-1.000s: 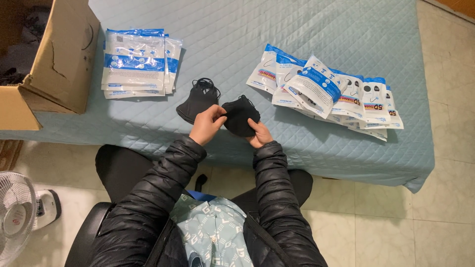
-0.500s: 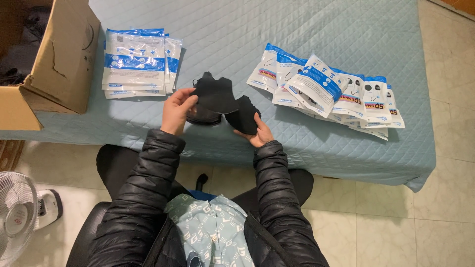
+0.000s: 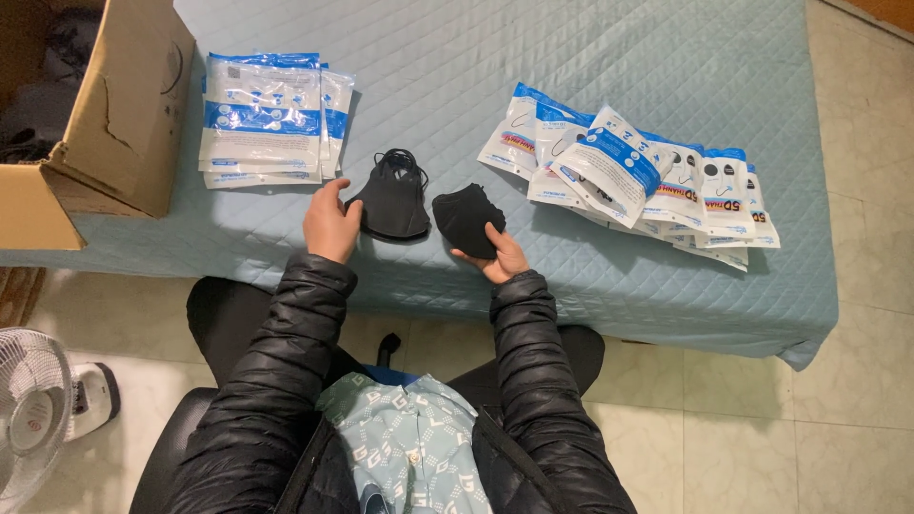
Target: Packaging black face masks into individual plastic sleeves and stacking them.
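Two black face masks lie near the front edge of a table covered in light blue quilted cloth (image 3: 590,57). My left hand (image 3: 330,221) rests at the left side of the larger mask pile (image 3: 392,198), fingertips touching its edge. My right hand (image 3: 495,252) holds a folded black mask (image 3: 465,217) from below, thumb on top of it. Both arms wear a black puffer jacket.
A stack of white-and-blue mask packets (image 3: 267,119) lies at the left. A fanned row of similar packets (image 3: 628,181) lies at the right. An open cardboard box (image 3: 105,114) stands at the far left. A white fan (image 3: 38,409) stands on the floor.
My left hand lifted one black mask away from the right hand, carried it left and set it down on the mask lying on the table. The right hand kept its mask.
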